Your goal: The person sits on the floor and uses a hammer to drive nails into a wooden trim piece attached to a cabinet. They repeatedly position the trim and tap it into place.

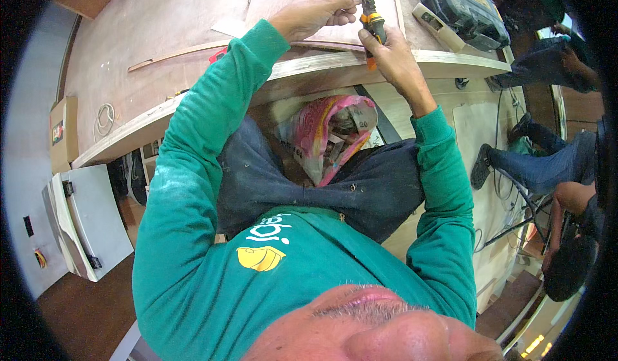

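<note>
Pliers (372,23) could have nipped my left hand (315,11) if they slipped: its bent fingers were close by. I couldn't tell if it held anything. My right hand (395,55) was wrapped round them, by the front edge of the worktop (161,32). They looked dark, with yellow-and-black grips.

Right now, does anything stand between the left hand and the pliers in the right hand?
Nothing visible blocks the left hand from the pliers: its fingertips are close beside the metal head, perhaps pinching something too small to identify. The right hand holds the handles.
</note>
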Demonstrator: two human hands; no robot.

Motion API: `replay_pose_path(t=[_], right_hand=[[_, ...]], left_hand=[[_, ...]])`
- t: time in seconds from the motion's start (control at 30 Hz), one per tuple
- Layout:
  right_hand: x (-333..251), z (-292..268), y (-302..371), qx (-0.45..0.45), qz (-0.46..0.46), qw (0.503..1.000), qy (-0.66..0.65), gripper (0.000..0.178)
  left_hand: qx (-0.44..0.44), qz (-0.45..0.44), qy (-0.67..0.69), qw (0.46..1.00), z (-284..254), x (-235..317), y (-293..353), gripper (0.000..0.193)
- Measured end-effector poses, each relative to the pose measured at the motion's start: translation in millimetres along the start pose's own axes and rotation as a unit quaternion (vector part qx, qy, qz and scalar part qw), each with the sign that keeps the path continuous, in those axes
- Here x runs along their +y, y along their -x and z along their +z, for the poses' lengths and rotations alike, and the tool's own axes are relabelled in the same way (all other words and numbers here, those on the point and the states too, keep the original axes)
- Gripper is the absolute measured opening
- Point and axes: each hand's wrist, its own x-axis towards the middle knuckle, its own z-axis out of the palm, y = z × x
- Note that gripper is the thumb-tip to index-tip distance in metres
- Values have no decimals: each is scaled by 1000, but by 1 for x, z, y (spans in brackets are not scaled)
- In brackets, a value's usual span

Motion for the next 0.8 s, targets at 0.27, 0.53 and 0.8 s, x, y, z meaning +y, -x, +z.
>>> replay_pose_path(t=[0.27, 0.53, 0.8], right_hand=[[8, 8, -4, 61, 13, 998, -10, 42], [-1, 7, 2, 35, -25, 999, 7, 49], [16, 16, -7, 77, -69, 994, 24, 48]], left_hand=[[30, 28, 16, 999, -2, -2, 0, 26], [10, 17, 12, 1000, -6, -12, -8, 26], [33, 19, -39, 999, -2, -14, -8, 26]])
